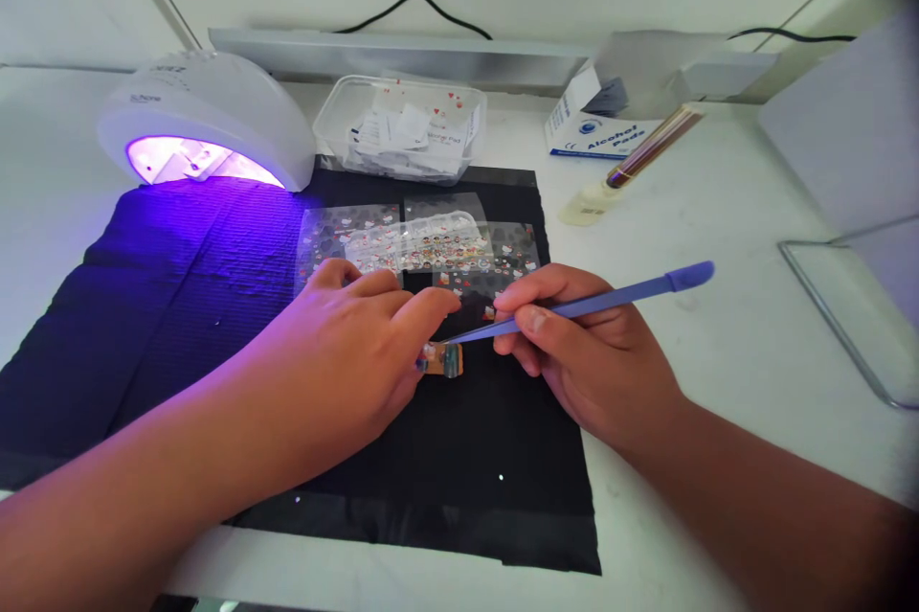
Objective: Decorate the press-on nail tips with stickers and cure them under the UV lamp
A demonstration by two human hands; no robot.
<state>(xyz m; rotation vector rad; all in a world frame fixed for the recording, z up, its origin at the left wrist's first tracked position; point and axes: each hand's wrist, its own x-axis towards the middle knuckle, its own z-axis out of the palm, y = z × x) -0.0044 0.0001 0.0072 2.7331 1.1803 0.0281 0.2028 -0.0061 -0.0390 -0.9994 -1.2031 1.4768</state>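
Note:
My left hand (359, 344) is curled, palm down, over the black mat, by a small tan block (436, 360). The block carries shiny decorated pieces that look like false nails (451, 360), one of them teal. The hand covers the block's left end and seems to grip it there; the gripping fingertips are hidden. In my right hand (574, 334), thumb and fingers pinch slim blue tweezers (589, 303). Their pointed end reaches the top of the block, and the rounded end points up to the right. Just beyond the left hand lie clear sticker sheets (488, 258) with small red and white figures.
A white nail lamp (215, 104) glows purple at the left. Behind the black mat (431, 497) stands a clear plastic tub (330, 124) of alcohol pad packets. An alcohol pads box (599, 135) and a brush bottle (617, 176) are at the right, near a metal frame (840, 334).

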